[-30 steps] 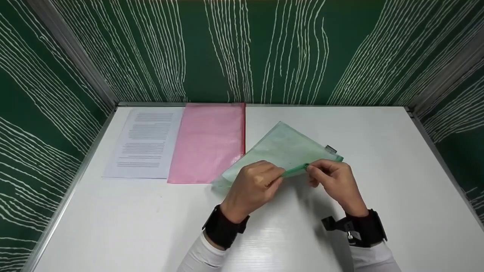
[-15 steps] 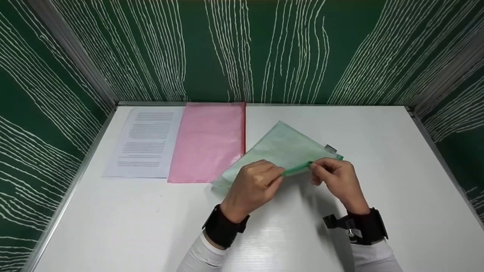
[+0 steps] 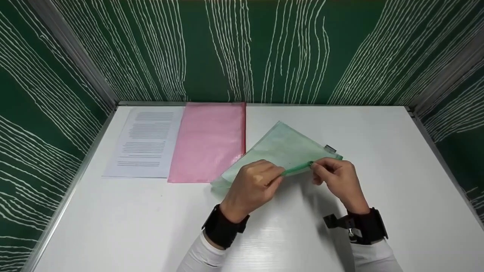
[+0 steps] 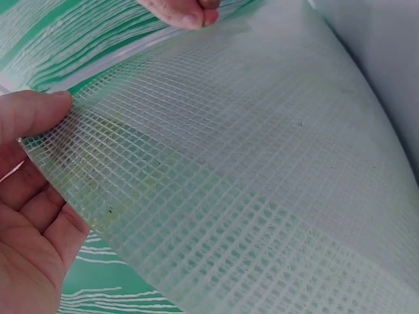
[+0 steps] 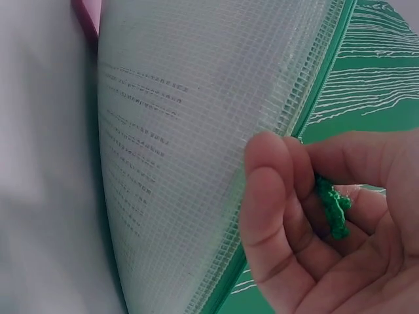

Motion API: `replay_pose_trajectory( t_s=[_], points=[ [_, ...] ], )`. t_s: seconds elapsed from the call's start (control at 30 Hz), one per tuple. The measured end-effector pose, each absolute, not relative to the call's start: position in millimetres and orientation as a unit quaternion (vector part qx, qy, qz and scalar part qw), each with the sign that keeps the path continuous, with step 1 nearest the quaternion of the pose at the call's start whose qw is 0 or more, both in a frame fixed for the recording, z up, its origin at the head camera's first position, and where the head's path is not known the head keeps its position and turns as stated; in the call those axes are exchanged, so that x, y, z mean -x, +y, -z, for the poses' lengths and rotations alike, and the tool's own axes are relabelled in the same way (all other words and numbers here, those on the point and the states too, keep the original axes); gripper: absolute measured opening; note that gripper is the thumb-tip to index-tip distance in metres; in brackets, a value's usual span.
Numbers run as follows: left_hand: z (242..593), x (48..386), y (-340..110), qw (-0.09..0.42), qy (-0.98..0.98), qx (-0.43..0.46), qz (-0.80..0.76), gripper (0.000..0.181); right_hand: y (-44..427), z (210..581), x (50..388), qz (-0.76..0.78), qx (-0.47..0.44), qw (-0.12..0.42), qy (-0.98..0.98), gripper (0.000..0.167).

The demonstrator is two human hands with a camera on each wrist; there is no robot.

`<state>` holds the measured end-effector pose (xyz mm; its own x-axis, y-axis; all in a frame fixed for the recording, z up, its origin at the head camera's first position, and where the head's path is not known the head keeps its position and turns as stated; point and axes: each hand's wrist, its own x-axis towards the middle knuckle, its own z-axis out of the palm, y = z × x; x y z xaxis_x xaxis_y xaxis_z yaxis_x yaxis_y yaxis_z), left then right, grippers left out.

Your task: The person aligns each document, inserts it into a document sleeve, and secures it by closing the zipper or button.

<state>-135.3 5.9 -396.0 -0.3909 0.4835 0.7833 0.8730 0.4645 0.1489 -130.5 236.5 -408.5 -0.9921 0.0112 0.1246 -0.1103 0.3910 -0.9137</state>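
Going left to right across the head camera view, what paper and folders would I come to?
Printed paper → pink folder → green mesh zip pouch, with the left hand and right hand at its zip edge.

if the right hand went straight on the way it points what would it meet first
Probably the green pouch: the right hand is at its near edge, and the rest lies straight ahead, though depth is unclear.

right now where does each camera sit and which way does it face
Head: on the head, forward and down over green pouch, pink pouch, printed sheet; left hand, right hand and sleeves show.
Left wrist: on that wrist, towards the pouch's mesh; left hand at left, right fingertips at top.
Right wrist: on that wrist, towards the zip; right hand shows.
Shared by both wrist views: the green pouch.
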Motion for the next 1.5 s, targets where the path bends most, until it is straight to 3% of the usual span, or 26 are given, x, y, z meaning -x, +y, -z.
replay_pose_trajectory(
  t_s=[1.5],
  points=[
    [391, 134, 4, 0.340, -0.775, 0.431, 0.314, 0.010, 250, 421, 139, -0.545, 0.008, 0.053, -0.837, 0.014]
  ],
)
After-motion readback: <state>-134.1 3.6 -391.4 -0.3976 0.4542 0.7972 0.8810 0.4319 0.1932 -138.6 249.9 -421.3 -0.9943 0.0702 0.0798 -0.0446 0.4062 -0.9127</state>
